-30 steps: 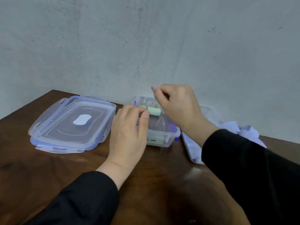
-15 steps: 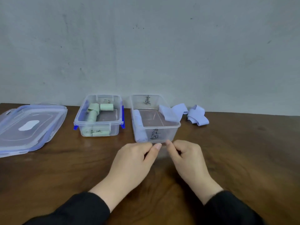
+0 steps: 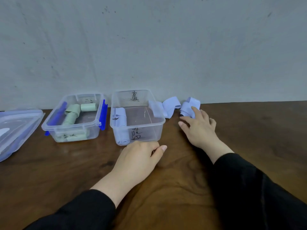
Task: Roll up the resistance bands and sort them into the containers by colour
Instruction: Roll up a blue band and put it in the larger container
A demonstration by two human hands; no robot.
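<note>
Two clear containers stand by the wall. The left container (image 3: 73,128) with blue clips holds several rolled green bands (image 3: 88,107). The right container (image 3: 155,128) holds a rolled pale blue band (image 3: 121,120) along its left side. A loose pale blue band (image 3: 171,106) lies draped beside its right rim. My right hand (image 3: 199,128) reaches over the table with its fingers on another crumpled pale blue band (image 3: 189,107) near the wall. My left hand (image 3: 141,156) rests on the table just in front of the right container, fingers loosely curled, holding nothing.
A stack of clear lids with blue trim (image 3: 15,130) lies at the far left. The wooden table (image 3: 249,138) runs up to a grey wall behind the containers.
Since the last frame my right hand has gone from the front of the right container out to the crumpled blue band at the right. My left hand has stayed near the container's front.
</note>
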